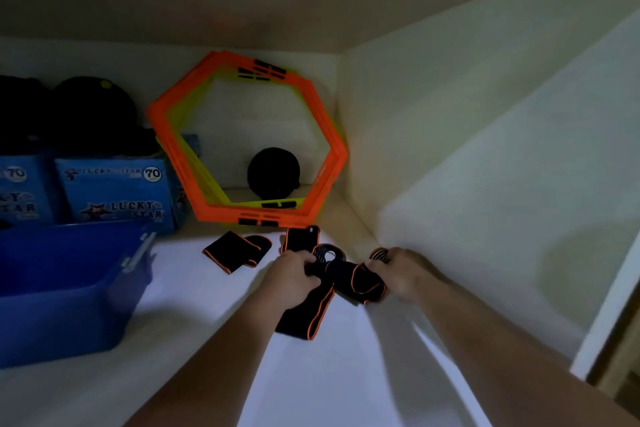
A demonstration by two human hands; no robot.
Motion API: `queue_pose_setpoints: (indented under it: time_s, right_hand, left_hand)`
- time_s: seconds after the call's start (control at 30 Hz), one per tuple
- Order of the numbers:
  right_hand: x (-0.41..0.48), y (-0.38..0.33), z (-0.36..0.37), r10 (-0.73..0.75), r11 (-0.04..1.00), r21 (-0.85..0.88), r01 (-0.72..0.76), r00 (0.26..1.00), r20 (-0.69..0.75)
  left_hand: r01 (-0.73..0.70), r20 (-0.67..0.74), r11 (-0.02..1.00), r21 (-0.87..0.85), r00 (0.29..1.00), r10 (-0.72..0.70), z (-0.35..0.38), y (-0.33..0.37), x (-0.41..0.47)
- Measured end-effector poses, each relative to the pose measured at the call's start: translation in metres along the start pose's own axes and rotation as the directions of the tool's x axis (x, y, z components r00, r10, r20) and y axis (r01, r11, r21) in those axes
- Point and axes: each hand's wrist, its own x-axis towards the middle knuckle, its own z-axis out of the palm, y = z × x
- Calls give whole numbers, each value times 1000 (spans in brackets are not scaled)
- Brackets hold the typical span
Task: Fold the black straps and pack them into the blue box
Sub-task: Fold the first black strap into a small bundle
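A black strap with orange edging (313,308) lies on the white shelf, held at both ends. My left hand (292,276) grips its middle near a ring-shaped coil. My right hand (401,270) grips the other bunched end by the right wall. A folded black strap (235,251) lies further back on the shelf, and another one (300,238) sits beside it. The open blue box (74,288) stands at the left, apart from both hands.
Orange and yellow hexagonal frames (249,142) lean against the back wall with a black round object (273,172) behind them. Blue "Lucky Star" cartons (116,191) and black bags (86,111) stand at the back left. The white side wall (467,156) closes in on the right.
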Motion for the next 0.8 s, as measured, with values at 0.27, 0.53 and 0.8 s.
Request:
queue_pose_setpoints:
  time_s: [0.27, 0.53, 0.8]
  right_hand:
    - [17, -7, 20, 7, 998, 69, -9, 999, 34]
    - [19, -15, 19, 110, 955, 290, -65, 984, -141]
    - [7, -48, -10, 46, 727, 671, 145, 965, -258]
  left_hand:
    - [90, 37, 995, -31, 995, -88, 23, -6, 29]
    - [-88, 78, 989, -117, 992, 98, 17, -6, 39]
    - [-211, -147, 955, -208, 972, 182, -26, -11, 46]
